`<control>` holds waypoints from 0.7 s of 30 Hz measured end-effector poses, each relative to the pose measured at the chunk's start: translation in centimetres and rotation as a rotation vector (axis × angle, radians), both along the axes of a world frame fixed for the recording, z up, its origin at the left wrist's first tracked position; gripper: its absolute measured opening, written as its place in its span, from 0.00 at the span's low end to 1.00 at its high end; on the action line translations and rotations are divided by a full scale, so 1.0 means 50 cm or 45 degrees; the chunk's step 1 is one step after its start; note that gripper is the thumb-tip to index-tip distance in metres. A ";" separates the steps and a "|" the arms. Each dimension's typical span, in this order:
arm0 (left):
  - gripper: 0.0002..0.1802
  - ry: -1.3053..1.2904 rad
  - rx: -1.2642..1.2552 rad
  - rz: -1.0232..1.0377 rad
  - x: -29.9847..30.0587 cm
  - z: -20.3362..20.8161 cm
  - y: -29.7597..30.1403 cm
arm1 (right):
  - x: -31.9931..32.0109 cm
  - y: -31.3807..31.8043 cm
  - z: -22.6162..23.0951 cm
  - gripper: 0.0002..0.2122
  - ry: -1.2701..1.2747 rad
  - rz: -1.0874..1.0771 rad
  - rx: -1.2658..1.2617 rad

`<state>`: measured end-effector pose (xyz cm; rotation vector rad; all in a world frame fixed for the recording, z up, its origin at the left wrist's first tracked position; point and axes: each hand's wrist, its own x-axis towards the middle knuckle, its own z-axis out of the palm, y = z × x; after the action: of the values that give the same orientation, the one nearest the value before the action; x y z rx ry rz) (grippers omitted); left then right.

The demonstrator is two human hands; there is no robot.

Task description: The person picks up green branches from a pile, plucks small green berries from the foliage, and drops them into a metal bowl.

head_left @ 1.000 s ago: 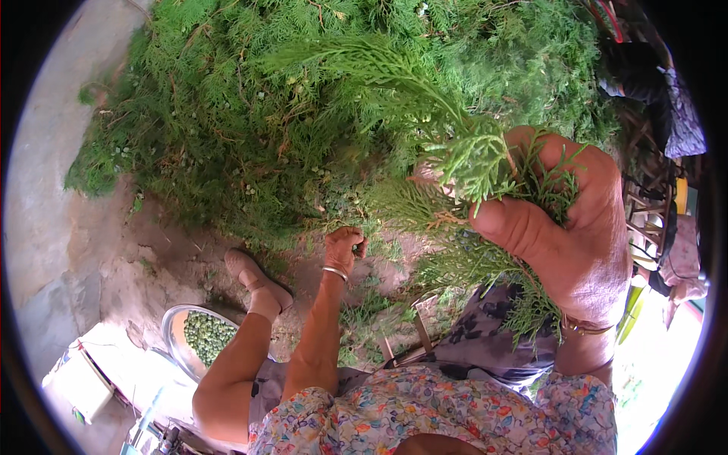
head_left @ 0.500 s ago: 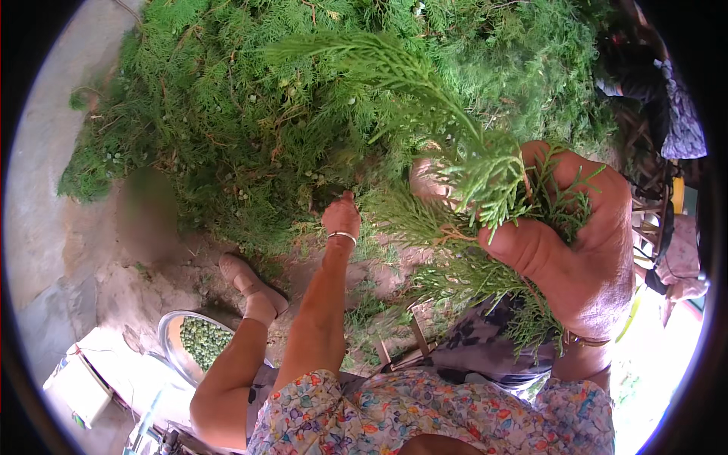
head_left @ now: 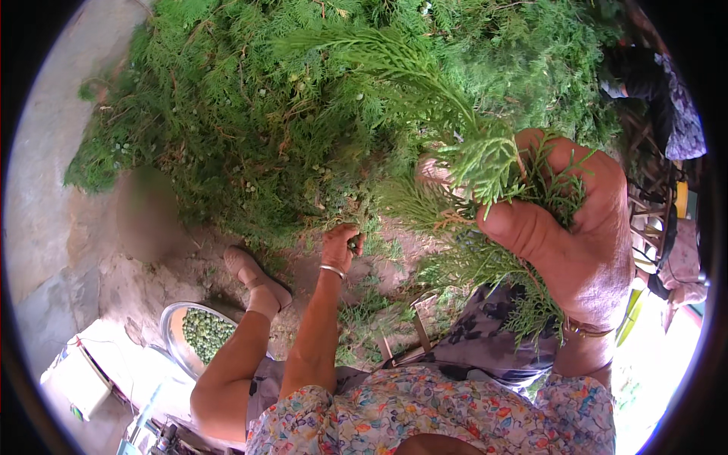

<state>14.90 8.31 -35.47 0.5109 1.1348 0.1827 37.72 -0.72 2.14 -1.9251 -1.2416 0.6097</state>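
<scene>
In front of me is a large heap of cut green cypress branches (head_left: 250, 114), with small pale-green cones among the leaves. My right hand (head_left: 584, 212), close to the camera, is closed round a leafy cypress sprig (head_left: 485, 159), pinching it between thumb and fingers. Fronds stick out to the left and hang below the palm. My left hand (head_left: 340, 246), a bracelet on its wrist, is over bare soil by the heap's near edge. Its fingers curl round small dark-green cones, partly hidden. A metal bowl (head_left: 171, 337) of similar green cones stands beside my left leg.
My left shoe (head_left: 250, 269) rests on the soil left of my forearm. A low wooden frame (head_left: 419, 326) is below the sprig. Concrete (head_left: 53, 167) borders the heap at left. At the right edge is another person's patterned clothing (head_left: 686, 114).
My left hand has drawn back toward me from the heap's edge, and its curled fingers now show small green cones. My right hand still holds the sprig, barely shifted.
</scene>
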 end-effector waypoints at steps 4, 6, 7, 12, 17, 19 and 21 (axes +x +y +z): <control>0.09 0.003 -0.089 -0.125 -0.005 0.004 -0.004 | -0.002 0.000 0.001 0.28 0.005 0.005 0.000; 0.03 0.002 0.301 -0.101 0.012 -0.007 -0.008 | -0.003 0.000 0.002 0.28 0.008 0.010 -0.002; 0.03 0.002 0.299 -0.101 0.025 -0.015 -0.006 | -0.005 0.000 0.001 0.28 0.017 0.016 -0.005; 0.11 0.476 1.603 -0.757 0.117 -0.060 0.022 | -0.002 -0.002 0.001 0.28 0.057 0.012 -0.024; 0.18 0.728 1.534 -1.353 0.180 -0.114 0.024 | 0.002 -0.005 0.000 0.28 0.117 0.004 -0.041; 0.18 0.774 1.583 -1.388 0.184 -0.132 0.015 | 0.003 -0.006 0.000 0.28 0.143 0.005 -0.041; 0.17 0.823 1.633 -1.425 0.179 -0.147 0.008 | 0.004 -0.007 -0.001 0.28 0.168 -0.003 -0.043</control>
<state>23.82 8.71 -42.82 2.3835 1.0552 -0.3036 37.91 -1.10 2.08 -1.8816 -1.1525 0.7484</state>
